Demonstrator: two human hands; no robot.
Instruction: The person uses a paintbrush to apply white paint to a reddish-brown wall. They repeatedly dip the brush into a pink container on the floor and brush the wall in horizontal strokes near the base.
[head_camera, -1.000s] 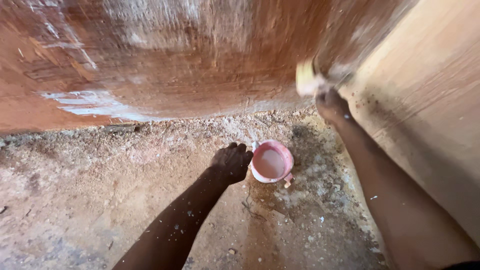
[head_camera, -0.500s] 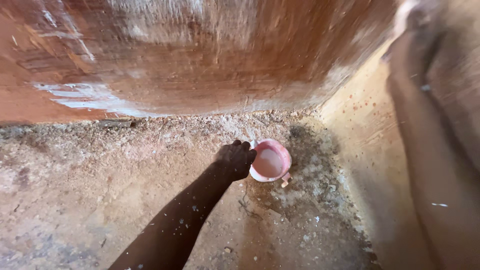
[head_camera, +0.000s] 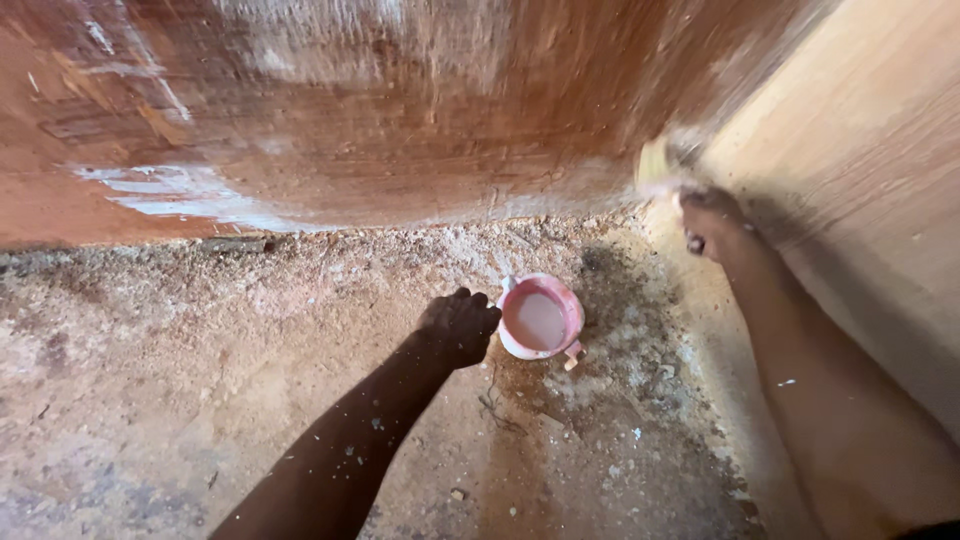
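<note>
Two bare hands show against a dusty floor (head_camera: 200, 400) and a reddish wall (head_camera: 400, 120) streaked with white at the upper left of the frame. Near the centre, the left hand (head_camera: 458, 328) rests knuckles-up on the floor, fingers curled, touching the rim of a pink cup (head_camera: 540, 318) of pale liquid just to its right. At the upper right, well apart from it, the right hand (head_camera: 708, 220) is closed on a blurred yellowish brush (head_camera: 655, 165) in the corner beside a tan panel (head_camera: 860, 150).
</note>
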